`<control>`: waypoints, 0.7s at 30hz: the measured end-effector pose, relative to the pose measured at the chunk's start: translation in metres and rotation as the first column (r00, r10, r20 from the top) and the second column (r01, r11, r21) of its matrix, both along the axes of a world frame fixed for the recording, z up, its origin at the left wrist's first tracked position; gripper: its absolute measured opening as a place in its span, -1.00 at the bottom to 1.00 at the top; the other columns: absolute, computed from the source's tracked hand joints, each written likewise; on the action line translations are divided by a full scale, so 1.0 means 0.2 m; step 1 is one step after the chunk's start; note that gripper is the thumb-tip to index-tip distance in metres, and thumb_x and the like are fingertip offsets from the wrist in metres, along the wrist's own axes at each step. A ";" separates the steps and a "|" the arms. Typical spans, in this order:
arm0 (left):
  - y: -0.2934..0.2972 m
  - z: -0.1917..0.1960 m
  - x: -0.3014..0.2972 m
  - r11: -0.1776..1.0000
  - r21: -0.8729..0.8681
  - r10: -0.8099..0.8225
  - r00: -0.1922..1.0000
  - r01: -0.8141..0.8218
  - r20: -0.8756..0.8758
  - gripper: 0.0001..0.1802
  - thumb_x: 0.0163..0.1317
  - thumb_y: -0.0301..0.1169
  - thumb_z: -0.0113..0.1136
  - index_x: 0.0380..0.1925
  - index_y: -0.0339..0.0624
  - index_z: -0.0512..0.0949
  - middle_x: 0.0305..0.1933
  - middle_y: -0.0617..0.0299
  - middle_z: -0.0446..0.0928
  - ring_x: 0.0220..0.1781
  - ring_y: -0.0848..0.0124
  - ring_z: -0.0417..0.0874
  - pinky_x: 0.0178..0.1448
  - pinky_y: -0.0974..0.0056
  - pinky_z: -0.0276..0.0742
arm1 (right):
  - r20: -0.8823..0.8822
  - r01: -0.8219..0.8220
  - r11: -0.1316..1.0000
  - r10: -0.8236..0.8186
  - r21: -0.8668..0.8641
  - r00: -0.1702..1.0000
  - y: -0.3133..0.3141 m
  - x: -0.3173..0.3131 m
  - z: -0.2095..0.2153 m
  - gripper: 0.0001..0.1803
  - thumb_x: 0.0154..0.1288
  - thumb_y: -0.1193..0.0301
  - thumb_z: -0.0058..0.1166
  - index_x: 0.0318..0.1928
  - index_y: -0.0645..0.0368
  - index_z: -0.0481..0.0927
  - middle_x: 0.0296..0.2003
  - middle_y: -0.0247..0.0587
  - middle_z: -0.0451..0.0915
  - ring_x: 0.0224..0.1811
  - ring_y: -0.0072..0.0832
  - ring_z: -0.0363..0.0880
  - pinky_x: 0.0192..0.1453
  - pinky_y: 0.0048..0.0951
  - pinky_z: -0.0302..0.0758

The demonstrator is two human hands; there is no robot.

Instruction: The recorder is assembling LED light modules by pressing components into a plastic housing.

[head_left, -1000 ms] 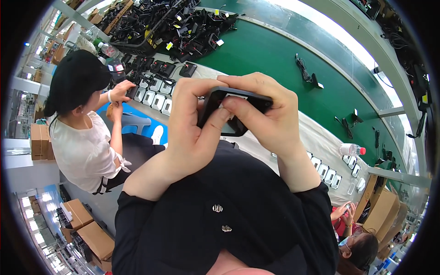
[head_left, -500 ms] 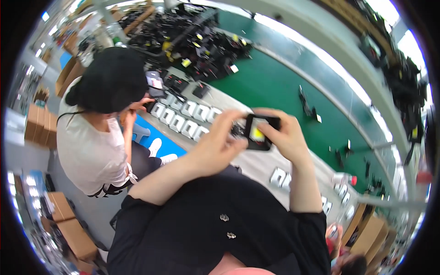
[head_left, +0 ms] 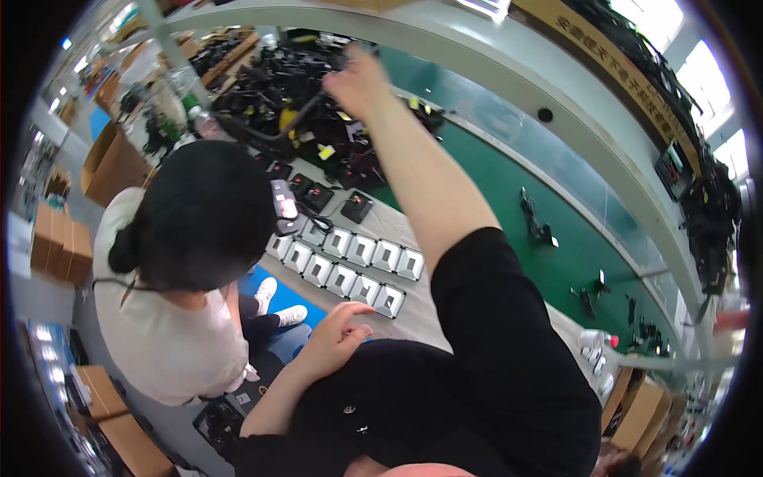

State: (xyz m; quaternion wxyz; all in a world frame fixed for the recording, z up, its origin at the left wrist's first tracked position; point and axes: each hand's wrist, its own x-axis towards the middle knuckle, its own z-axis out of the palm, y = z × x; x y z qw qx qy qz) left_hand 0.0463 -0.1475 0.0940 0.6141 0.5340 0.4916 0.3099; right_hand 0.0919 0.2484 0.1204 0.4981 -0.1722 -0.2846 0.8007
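With the left hand (head_left: 334,343) loosely open, reach gently over the far-left cable heap (head_left: 258,99) with the right hand (head_left: 359,86), grip unclear.

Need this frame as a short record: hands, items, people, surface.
Left hand: loosely open, nothing visible in it, near rows of white units; contact unclear
Right hand: reached out to pile of black cabled devices; grip unclear
Co-worker: to the person's left
Green surface: black cabled device lying on it
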 end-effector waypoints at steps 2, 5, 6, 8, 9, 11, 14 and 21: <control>0.00 -0.06 -0.03 0.996 -0.053 0.077 0.995 -0.073 0.064 -0.67 0.27 -0.48 -0.03 0.05 -0.21 0.35 0.06 0.17 0.39 -0.09 0.42 0.60 -0.13 0.43 0.47 | 0.510 -0.076 0.996 0.040 0.049 0.859 -0.19 -0.03 -0.07 -0.55 0.01 0.22 0.28 -0.19 0.24 0.44 -0.37 -0.19 0.43 -0.40 -0.43 0.41 -0.31 -0.45 0.44; 0.06 -0.03 -0.03 0.971 -0.194 0.149 0.989 -0.142 0.020 -0.68 0.29 -0.47 -0.02 0.05 -0.24 0.35 0.04 0.15 0.42 -0.10 0.44 0.59 -0.15 0.43 0.47 | 0.862 0.010 0.953 -0.280 0.304 0.422 -0.24 0.28 -0.50 -0.32 -0.16 0.22 0.29 0.05 0.22 0.51 -0.17 0.02 0.61 -0.10 -0.28 0.58 -0.02 -0.41 0.49; 0.08 -0.04 -0.02 0.966 -0.221 0.145 0.989 -0.135 0.033 -0.68 0.29 -0.47 -0.03 0.05 -0.25 0.35 0.04 0.15 0.42 -0.10 0.45 0.59 -0.14 0.44 0.47 | 0.909 0.021 0.922 -0.385 0.387 0.159 -0.25 0.48 -0.61 -0.34 -0.20 0.20 0.29 0.00 0.23 0.54 -0.17 0.09 0.59 -0.07 -0.25 0.58 0.01 -0.37 0.50; 0.13 -0.09 0.00 0.959 -0.262 0.129 0.990 -0.109 0.060 -0.68 0.31 -0.45 -0.03 0.05 -0.27 0.35 0.05 0.17 0.41 -0.10 0.45 0.59 -0.13 0.44 0.46 | 0.942 0.052 0.975 -0.192 0.214 -0.277 -0.26 0.99 -0.75 -0.37 -0.08 0.21 0.23 0.06 0.23 0.49 0.01 0.02 0.51 0.05 -0.17 0.50 0.13 -0.33 0.44; 0.17 -0.11 0.02 0.959 -0.270 0.103 0.993 -0.084 0.058 -0.68 0.31 -0.45 -0.03 0.05 -0.27 0.35 0.05 0.17 0.41 -0.10 0.45 0.59 -0.13 0.44 0.46 | 0.890 0.212 0.954 -0.097 0.210 -0.446 -0.31 1.26 -0.83 -0.46 -0.04 0.23 0.19 0.01 0.15 0.53 -0.07 -0.01 0.54 -0.02 -0.18 0.54 0.11 -0.28 0.47; 0.19 -0.12 0.07 0.938 -0.333 0.127 0.990 -0.100 0.061 -0.68 0.31 -0.44 -0.03 0.05 -0.27 0.35 0.06 0.17 0.41 -0.09 0.43 0.59 -0.14 0.44 0.47 | 0.618 0.375 0.911 0.197 0.172 -0.761 -0.42 1.66 -0.83 -0.43 -0.04 0.19 0.23 0.05 -0.03 0.45 0.04 -0.14 0.40 0.10 -0.24 0.40 0.12 -0.23 0.42; 0.22 -0.12 0.15 0.935 -0.337 0.124 0.992 -0.108 0.027 -0.68 0.31 -0.43 -0.03 0.04 -0.26 0.36 0.05 0.16 0.42 -0.10 0.44 0.58 -0.13 0.45 0.47 | 0.544 0.438 0.872 0.263 0.219 -0.797 -0.58 2.18 -0.93 -0.32 0.01 0.10 0.20 0.18 -0.15 0.32 0.16 -0.19 0.29 0.23 -0.22 0.26 0.22 -0.21 0.34; 0.33 -0.13 0.37 0.925 -0.377 0.051 0.999 -0.043 0.011 -0.69 0.29 -0.44 -0.03 0.02 -0.25 0.38 -0.01 0.22 0.46 -0.11 0.48 0.57 -0.14 0.43 0.46 | 0.566 0.099 0.879 -0.211 0.467 -0.797 -0.72 2.57 -1.16 -0.83 0.08 0.27 0.14 -0.29 -0.02 0.65 -0.24 -0.30 0.59 -0.08 -0.28 0.52 -0.07 -0.24 0.49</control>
